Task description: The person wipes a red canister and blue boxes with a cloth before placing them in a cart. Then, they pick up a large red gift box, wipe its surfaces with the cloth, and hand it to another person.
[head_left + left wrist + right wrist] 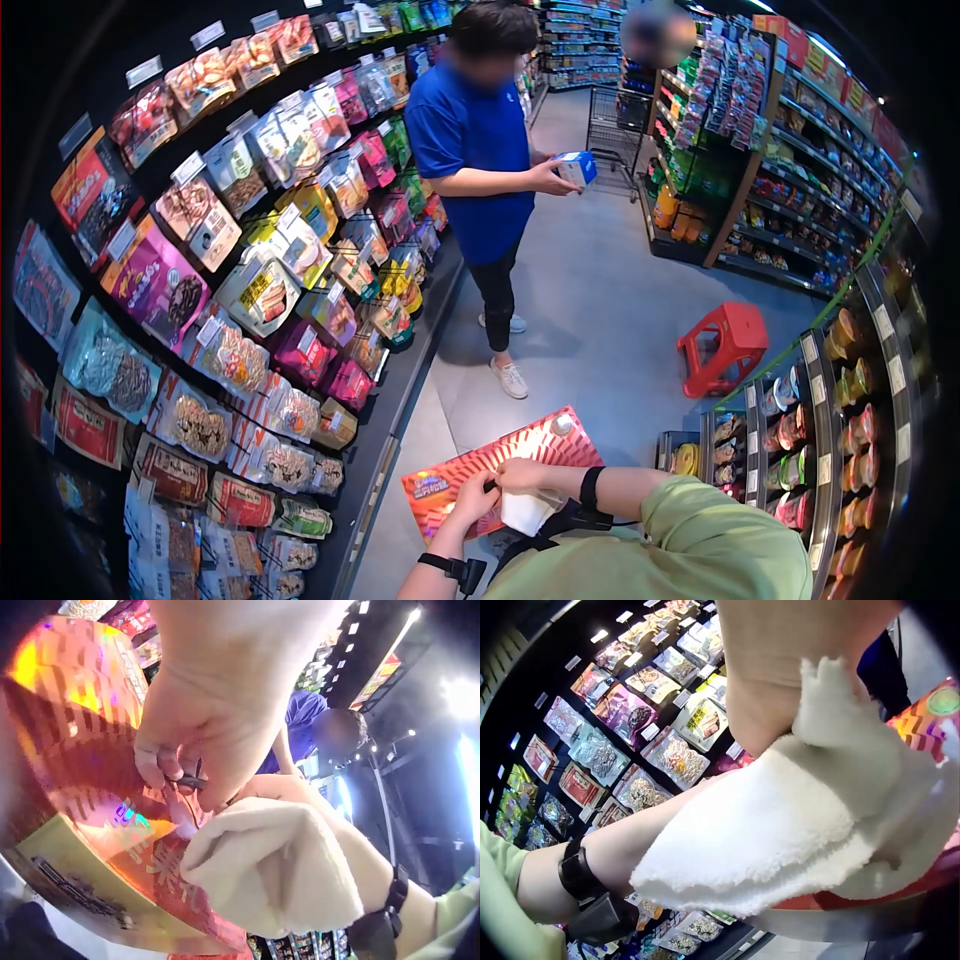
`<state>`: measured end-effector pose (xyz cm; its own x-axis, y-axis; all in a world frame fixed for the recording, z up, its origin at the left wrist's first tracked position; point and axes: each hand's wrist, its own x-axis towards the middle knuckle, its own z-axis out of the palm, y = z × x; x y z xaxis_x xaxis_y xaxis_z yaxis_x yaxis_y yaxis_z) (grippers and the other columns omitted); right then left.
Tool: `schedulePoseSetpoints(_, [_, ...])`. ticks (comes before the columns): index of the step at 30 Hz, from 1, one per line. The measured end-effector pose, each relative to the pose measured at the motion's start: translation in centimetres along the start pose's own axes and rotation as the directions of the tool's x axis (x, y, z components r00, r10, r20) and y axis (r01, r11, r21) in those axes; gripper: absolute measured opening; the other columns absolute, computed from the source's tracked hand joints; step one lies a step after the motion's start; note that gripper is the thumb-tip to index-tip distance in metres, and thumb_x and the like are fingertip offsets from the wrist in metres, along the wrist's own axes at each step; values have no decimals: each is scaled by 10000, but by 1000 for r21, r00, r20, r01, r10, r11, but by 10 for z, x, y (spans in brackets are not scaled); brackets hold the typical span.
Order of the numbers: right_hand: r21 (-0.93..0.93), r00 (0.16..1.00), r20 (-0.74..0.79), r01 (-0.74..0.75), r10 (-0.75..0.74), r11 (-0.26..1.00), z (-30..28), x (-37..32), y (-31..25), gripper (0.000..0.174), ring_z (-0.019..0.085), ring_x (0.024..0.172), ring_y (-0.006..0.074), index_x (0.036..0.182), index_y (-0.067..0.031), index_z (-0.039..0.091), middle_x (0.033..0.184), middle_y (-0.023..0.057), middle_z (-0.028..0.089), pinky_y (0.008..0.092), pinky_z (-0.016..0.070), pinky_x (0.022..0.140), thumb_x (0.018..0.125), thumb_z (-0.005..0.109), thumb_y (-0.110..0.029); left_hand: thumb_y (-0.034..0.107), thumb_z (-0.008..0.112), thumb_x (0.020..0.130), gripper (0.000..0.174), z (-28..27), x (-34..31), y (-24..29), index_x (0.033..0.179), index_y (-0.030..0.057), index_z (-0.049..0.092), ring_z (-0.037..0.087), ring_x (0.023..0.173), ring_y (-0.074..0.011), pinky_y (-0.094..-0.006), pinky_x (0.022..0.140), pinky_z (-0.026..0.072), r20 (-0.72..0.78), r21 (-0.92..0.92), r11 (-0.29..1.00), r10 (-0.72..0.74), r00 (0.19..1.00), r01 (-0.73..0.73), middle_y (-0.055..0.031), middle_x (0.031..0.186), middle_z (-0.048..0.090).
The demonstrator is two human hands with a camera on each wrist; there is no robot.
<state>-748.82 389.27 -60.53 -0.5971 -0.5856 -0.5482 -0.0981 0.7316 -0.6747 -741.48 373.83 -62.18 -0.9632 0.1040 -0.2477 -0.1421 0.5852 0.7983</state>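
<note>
A red and orange gift box [440, 490] with a sunburst pattern lies in front of me, below both hands. My left hand [476, 496] is bent over it and pinches a small dark strip [189, 782] between thumb and fingers; what the strip is, I cannot tell. Close beside it, my right hand [520, 473] grips a white fluffy cloth [530, 510], which hangs down in folds over the box. In the right wrist view the cloth [772, 817] covers most of the right hand's fingers. A small white round thing [562, 426] sits at the box's far right corner.
Racks of packaged snacks [240, 290] line the left side. Ahead stands a person in a blue shirt [475, 150], holding a blue and white box [577, 170]. A red stool [724, 345] stands to the right, near shelves of cups [790, 440]. Farther back is a shopping cart [612, 130].
</note>
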Motion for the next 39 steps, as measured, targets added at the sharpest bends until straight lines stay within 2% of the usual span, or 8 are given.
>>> schedulePoseSetpoints(6, [-155, 979, 157, 155, -130, 976, 4, -1, -21, 308, 644, 855, 338, 929, -74, 688, 918, 171, 672, 445, 494, 743, 748, 518, -258, 307, 687, 731, 353, -22, -11, -2, 984, 64, 645, 659, 842, -250, -355, 752, 501, 211, 70, 980, -199, 957, 188, -128, 881, 680])
schedulePoseSetpoints(16, [-207, 966, 222, 181, -134, 962, 17, 3, -15, 298, 642, 865, 343, 931, -72, 681, 917, 173, 670, 449, 491, 753, 775, 503, -252, 295, 678, 750, 346, -19, -16, 1, 997, 54, 663, 655, 835, -194, -321, 743, 495, 289, 109, 971, -237, 927, 214, -121, 893, 685])
schedulePoseSetpoints(18, [-159, 974, 155, 188, -163, 969, 15, -7, -17, 364, 650, 851, 370, 876, 42, 677, 888, 240, 660, 461, 496, 759, 808, 498, -268, 306, 681, 746, 350, -8, -15, -18, 977, 44, 664, 655, 810, -193, -324, 723, 494, 285, 48, 975, -223, 932, 218, -123, 868, 683])
schedulePoseSetpoints(25, [-170, 964, 201, 211, -176, 962, 12, 3, 1, 266, 637, 864, 339, 914, -48, 655, 893, 179, 659, 443, 491, 747, 794, 507, -234, 396, 697, 688, 419, -7, 0, -20, 858, 13, 679, 655, 698, -231, -361, 641, 499, 275, 162, 954, -289, 917, 252, -136, 751, 670])
schedulePoseSetpoints(31, [-36, 955, -290, 58, -66, 998, -39, -27, -14, 328, 635, 907, 346, 1140, -93, 529, 931, 191, 655, 480, 490, 774, 835, 469, -199, 370, 703, 655, 415, -23, 0, -27, 850, 5, 681, 654, 695, -240, -365, 639, 501, 185, 206, 895, -432, 883, 395, -142, 756, 672])
schedulePoseSetpoints(33, [-40, 963, -270, -7, -4, 999, -35, -31, 5, 398, 623, 950, 338, 1222, -115, 470, 972, 196, 643, 456, 484, 781, 829, 486, -174, 351, 702, 655, 413, -21, 6, -49, 867, -3, 684, 653, 691, -237, -365, 642, 504, 172, 150, 911, -406, 898, 383, -144, 752, 670])
schedulePoseSetpoints(35, [-344, 994, -82, 39, -72, 938, -8, -18, 45, 405, 622, 958, 345, 1232, -133, 476, 997, 197, 642, 457, 486, 794, 829, 489, -177, 330, 703, 658, 404, -26, 10, -60, 882, -6, 689, 652, 690, -227, -351, 648, 506, 164, 44, 888, -458, 874, 457, -143, 742, 667])
schedulePoseSetpoints(39, [-280, 1000, -26, -18, 12, 960, -20, -13, 38, 404, 621, 978, 336, 1247, -169, 488, 1033, 180, 643, 461, 490, 806, 849, 454, -232, 313, 715, 659, 381, -48, 9, -64, 872, -2, 692, 651, 673, -190, -329, 609, 501, 120, -32, 879, -470, 875, 476, -115, 724, 668])
